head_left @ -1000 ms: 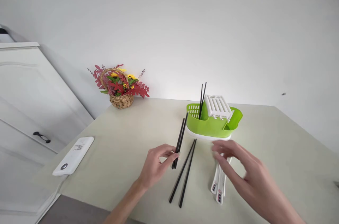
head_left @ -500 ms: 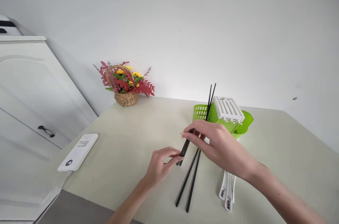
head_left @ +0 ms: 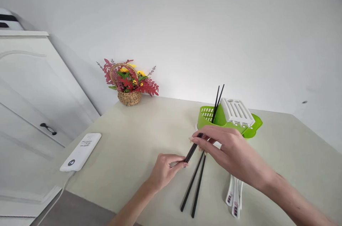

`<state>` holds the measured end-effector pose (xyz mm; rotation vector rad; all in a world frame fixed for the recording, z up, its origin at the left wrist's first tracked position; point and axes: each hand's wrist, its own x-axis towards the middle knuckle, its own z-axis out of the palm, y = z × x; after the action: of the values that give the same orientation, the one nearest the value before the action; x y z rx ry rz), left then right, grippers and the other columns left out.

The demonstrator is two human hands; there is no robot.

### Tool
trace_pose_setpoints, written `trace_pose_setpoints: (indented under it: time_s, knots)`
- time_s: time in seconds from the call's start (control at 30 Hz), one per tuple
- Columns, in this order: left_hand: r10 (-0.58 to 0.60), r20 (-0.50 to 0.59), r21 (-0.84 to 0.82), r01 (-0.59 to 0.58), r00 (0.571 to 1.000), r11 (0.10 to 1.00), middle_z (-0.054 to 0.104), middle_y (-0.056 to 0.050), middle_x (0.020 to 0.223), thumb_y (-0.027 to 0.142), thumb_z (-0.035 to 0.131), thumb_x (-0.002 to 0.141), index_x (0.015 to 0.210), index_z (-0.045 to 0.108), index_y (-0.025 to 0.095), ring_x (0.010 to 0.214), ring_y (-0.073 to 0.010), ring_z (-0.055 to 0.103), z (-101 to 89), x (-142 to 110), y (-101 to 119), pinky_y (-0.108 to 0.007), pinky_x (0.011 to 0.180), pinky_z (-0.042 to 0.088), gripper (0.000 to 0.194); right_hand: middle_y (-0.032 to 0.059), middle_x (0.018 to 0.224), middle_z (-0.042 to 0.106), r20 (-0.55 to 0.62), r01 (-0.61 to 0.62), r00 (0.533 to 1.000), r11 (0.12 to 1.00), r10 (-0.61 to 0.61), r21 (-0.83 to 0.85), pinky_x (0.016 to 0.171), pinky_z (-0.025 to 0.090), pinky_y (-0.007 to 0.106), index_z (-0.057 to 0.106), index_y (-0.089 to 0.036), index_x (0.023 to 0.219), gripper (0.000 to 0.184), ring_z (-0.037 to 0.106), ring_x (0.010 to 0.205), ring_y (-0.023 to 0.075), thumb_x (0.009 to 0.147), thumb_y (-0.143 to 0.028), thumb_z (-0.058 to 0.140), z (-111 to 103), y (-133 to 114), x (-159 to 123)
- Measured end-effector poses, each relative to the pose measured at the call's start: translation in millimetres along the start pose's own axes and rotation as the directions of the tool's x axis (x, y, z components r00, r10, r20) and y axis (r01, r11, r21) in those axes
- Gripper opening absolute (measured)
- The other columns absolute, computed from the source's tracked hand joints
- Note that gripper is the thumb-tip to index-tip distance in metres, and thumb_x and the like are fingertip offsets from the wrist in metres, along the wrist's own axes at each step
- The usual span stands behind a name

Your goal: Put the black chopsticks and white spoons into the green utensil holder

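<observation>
My left hand (head_left: 165,170) pinches the lower end of a pair of black chopsticks (head_left: 192,150) just above the pale green table (head_left: 139,137). My right hand (head_left: 229,151) grips the same pair higher up, fingers closed over them. Another black pair (head_left: 194,186) lies flat on the table below my right hand. A green utensil holder (head_left: 231,126) with a white slotted insert (head_left: 237,111) stands behind, with two black chopsticks (head_left: 217,102) upright in it. White spoons (head_left: 235,197) lie near the table's front, partly hidden by my right wrist.
A wicker basket of red and yellow flowers (head_left: 129,82) stands at the back of the table by the wall. A white power bank (head_left: 81,151) with a cable lies at the left edge. A white cabinet (head_left: 29,104) stands to the left.
My right hand moved left from over the spoons and closed on the chopsticks held by my left hand. The camera view shifted slightly left.
</observation>
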<state>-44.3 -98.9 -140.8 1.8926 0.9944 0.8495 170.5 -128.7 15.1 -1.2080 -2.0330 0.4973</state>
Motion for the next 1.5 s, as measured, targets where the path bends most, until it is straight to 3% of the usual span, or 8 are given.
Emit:
trace_pose_setpoints:
  time_s: [0.23,0.33,0.53,0.8,1.03,1.27,1.4,1.5]
  knots:
    - [-0.027,0.009,-0.022,0.028,1.0,0.999,0.083,-0.001,0.098,0.037,0.066,0.098,0.099,0.083,0.025,0.089,-0.0201,0.077,0.7,-0.9,-4.8,-0.026,0.079,0.059,0.02,-0.0024,0.074,0.07,-0.041,-0.013,0.999,0.998,0.01,-0.069,0.058,0.045,0.024,0.067,-0.023,0.085,0.026,0.061,0.062,0.0111,0.102,-0.04,0.056,-12.0,-0.6,1.6]
    - [-0.031,-0.032,0.008,0.032,0.999,0.999,0.082,-0.002,0.1,0.036,0.067,0.097,0.099,0.081,0.025,0.089,-0.0188,0.076,0.4,-0.2,-7.6,-0.026,0.078,0.059,0.018,-0.0012,0.068,0.068,-0.173,-0.081,0.982,0.995,0.071,-0.052,0.053,0.044,0.024,0.068,-0.022,0.084,0.034,0.059,0.056,0.0108,0.099,-0.051,0.058,-46.6,5.2,12.2]
    - [0.02,-0.104,0.123,-0.007,0.994,0.992,0.076,-0.003,0.103,0.033,0.061,0.1,0.098,0.073,0.023,0.086,-0.0163,0.072,-0.4,3.1,-4.6,-0.026,0.076,0.057,0.016,0.0001,0.066,0.067,-0.513,-0.317,0.838,0.932,0.187,-0.178,0.056,0.042,0.026,0.068,-0.023,0.081,0.033,0.056,0.055,0.01,0.094,-0.054,0.064,-127.8,17.1,54.9]
    - [0.051,-0.046,0.184,-0.041,0.998,0.982,0.073,-0.003,0.096,0.033,0.052,0.104,0.096,0.068,0.022,0.087,-0.0159,0.068,-0.7,2.5,-5.0,-0.027,0.08,0.054,0.021,0.001,0.067,0.073,-0.215,-0.354,0.933,0.85,0.29,-0.391,0.061,0.045,0.03,0.069,-0.023,0.079,0.036,0.063,0.058,0.015,0.095,-0.053,0.058,-111.6,85.0,113.9]
    - [0.075,-0.027,0.222,-0.067,0.997,0.973,0.071,-0.002,0.094,0.031,0.051,0.105,0.094,0.066,0.022,0.086,-0.0154,0.064,0.7,0.8,-6.3,-0.027,0.081,0.051,0.02,0.0018,0.075,0.078,-0.099,-0.396,0.911,0.781,0.4,-0.483,0.059,0.046,0.031,0.072,-0.023,0.093,0.039,0.066,0.063,0.0181,0.094,-0.057,0.052,-90.2,124.6,124.9]
    - [0.061,-0.004,0.266,-0.058,0.998,0.962,0.067,-0.002,0.085,0.032,0.049,0.105,0.085,0.062,0.021,0.081,-0.0153,0.062,-0.8,1.6,-4.1,-0.026,0.075,0.049,0.027,0.0036,0.093,0.079,-0.34,-0.294,0.933,0.795,0.117,-0.531,0.066,0.047,0.036,0.064,-0.026,0.122,0.039,0.069,0.071,0.0233,0.095,-0.051,0.054,-90.3,85.2,83.0]
    - [0.068,0.036,0.335,-0.076,0.997,0.939,0.065,-0.002,0.08,0.034,0.048,0.105,0.081,0.06,0.021,0.077,-0.0159,0.06,-0.2,2.3,-1.9,-0.028,0.072,0.048,0.03,0.0005,0.071,0.071,-0.211,-0.112,0.977,0.89,0.019,-0.441,0.056,0.046,0.03,0.069,-0.027,0.112,0.035,0.06,0.052,0.0161,0.098,-0.053,0.05,-79.0,63.6,8.3]
    - [0.088,0.042,0.377,-0.097,0.995,0.921,0.066,-0.002,0.079,0.034,0.048,0.104,0.08,0.059,0.021,0.077,-0.0169,0.06,5.4,0.7,3.1,-0.03,0.076,0.048,0.029,-0.0023,0.067,0.067,-0.221,-0.205,0.965,0.926,0.138,-0.317,0.052,0.046,0.028,0.07,-0.03,0.112,0.035,0.055,0.048,0.0138,0.099,-0.056,0.05,-56.8,67.4,-63.8]
